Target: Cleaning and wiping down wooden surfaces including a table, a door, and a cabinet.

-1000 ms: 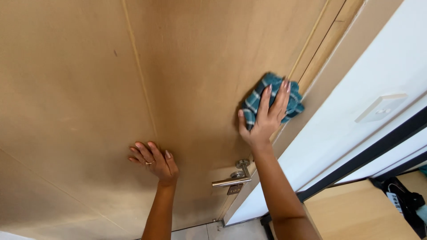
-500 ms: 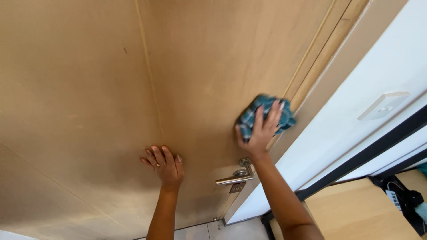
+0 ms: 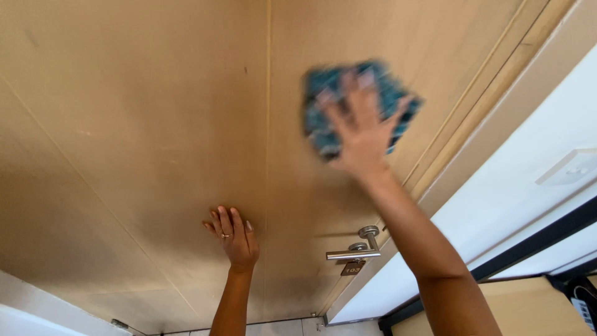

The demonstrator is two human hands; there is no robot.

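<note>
Nearby, below and left of the lever door handle (image 3: 356,251), the left hand (image 3: 235,233) lies flat on the wooden door (image 3: 143,137), fingers together, bracing. Farther up, above the handle, the right hand (image 3: 359,127) spreads its fingers wide over a teal checked cloth (image 3: 323,93), pinning it to the panel. Even palm pressure and overlapping passes would likely serve best; motion blur hides the finer contact.

Both forearms bare, no sleeves in view, no watch or bracelet at either wrist. Left hand (image 3: 234,238): thin ring w/ small stone on one finger, nails fairly long, light polish. Right hand (image 3: 357,127): motion-blurred, can't make out nails or rings. Rest of body out of frame, clothing not visible.
</note>
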